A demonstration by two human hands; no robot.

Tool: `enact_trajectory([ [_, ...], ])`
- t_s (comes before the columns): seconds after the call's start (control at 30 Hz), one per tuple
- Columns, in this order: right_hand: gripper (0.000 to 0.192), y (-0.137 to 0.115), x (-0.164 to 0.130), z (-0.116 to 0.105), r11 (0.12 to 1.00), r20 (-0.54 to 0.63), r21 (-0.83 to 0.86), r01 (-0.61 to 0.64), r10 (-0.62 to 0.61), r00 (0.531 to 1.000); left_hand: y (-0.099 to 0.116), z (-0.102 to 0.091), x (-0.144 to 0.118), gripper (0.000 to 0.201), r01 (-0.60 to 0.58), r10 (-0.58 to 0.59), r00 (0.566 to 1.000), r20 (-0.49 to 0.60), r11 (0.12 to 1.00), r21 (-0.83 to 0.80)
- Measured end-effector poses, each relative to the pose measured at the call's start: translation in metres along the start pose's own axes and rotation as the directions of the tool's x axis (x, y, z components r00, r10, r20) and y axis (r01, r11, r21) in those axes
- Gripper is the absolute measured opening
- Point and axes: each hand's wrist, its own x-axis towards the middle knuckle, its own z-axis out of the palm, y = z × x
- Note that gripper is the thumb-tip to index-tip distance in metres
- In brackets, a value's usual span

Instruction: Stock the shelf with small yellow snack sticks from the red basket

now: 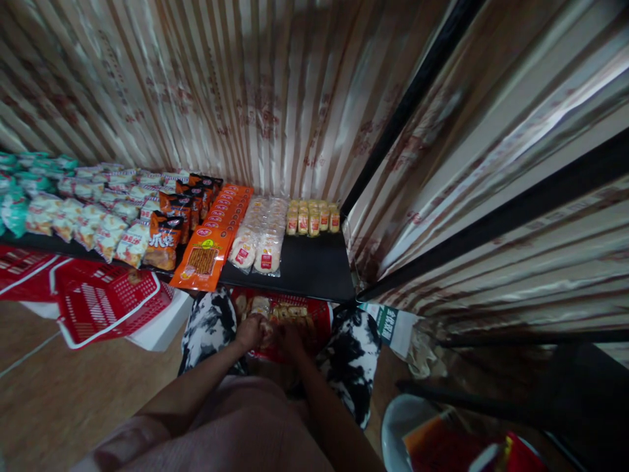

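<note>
Between my knees, below the shelf, sits a red basket (324,316) holding small pale-yellow wrapped snacks (289,311). My left hand (250,332) is over the basket's near left part, its fingers curled closed around something small and pale that I cannot make out. Close beside it, my right hand (289,339) reaches in among the snacks; its fingers are too dark to read. Above the basket, the black shelf (314,265) carries two rows of round white crackers (266,252) in clear wrap and a block of small yellow packs (313,217).
Left along the shelf lie orange stick-snack bags (211,242), orange-black bags (164,239), white bags (105,229) and teal bags (14,206). A red basket (103,298) stands on the floor at left. A white bucket (396,426) is at lower right, near black bars (491,229).
</note>
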Motion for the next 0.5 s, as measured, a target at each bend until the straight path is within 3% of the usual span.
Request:
enact_trajectory([
  [0.23, 0.014, -0.006, -0.002, -0.013, 0.966, -0.185, 0.259, -0.025, 0.075, 0.980, 0.004, -0.006, 0.004, 0.021, 0.036, -0.050, 0.997, -0.062, 0.977, -0.212],
  [0.5, 0.032, -0.004, 0.002, -0.020, 0.925, -0.155, 0.379, -0.029, 0.094, 0.983, 0.009, -0.010, 0.008, 0.018, 0.033, -0.086, 0.991, -0.106, 0.903, -0.428],
])
